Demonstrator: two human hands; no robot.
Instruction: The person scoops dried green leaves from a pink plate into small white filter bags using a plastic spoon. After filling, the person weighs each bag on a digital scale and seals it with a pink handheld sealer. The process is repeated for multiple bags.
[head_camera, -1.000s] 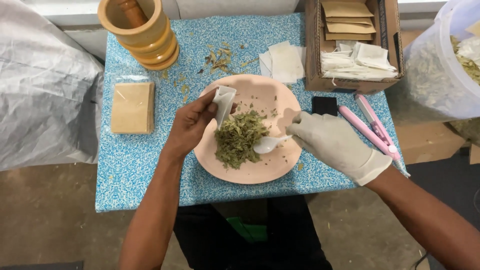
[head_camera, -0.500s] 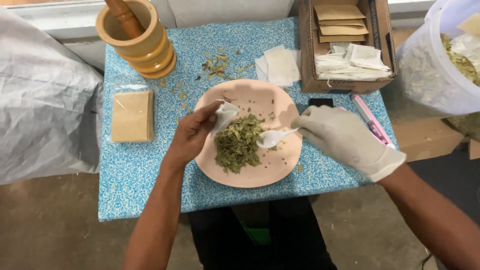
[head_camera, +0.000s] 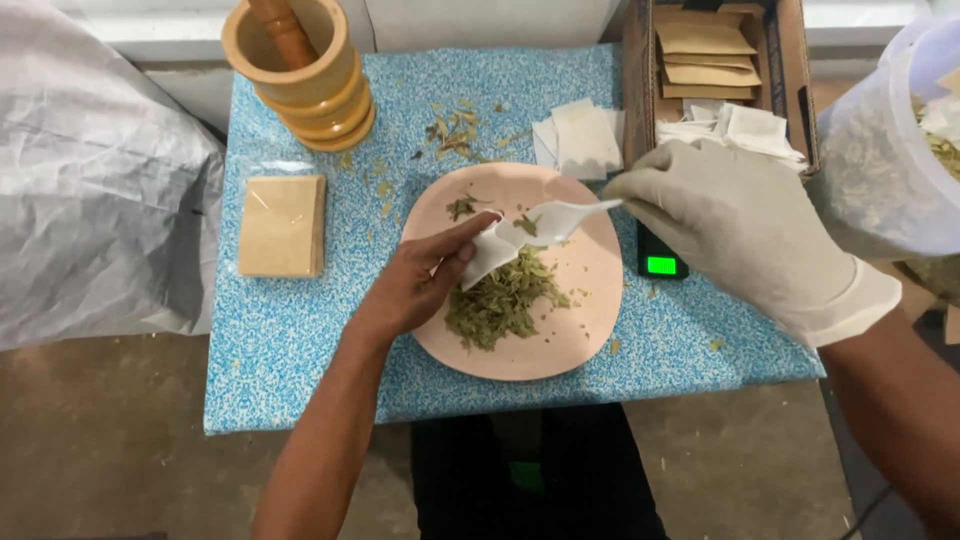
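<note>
Filling step in hand. Left hand (head_camera: 415, 290) pinches a white sachet (head_camera: 487, 255) open above the pink plate (head_camera: 590, 320); gloved right hand (head_camera: 730, 225) grips a white spoon (head_camera: 555, 218) carrying dried herb at its mouth. Next move needs a steady tip.

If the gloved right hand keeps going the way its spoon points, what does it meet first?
Most likely the small white bag held open by the left hand; the white spoon in the right hand points left at its mouth, though depth is unclear.
</note>
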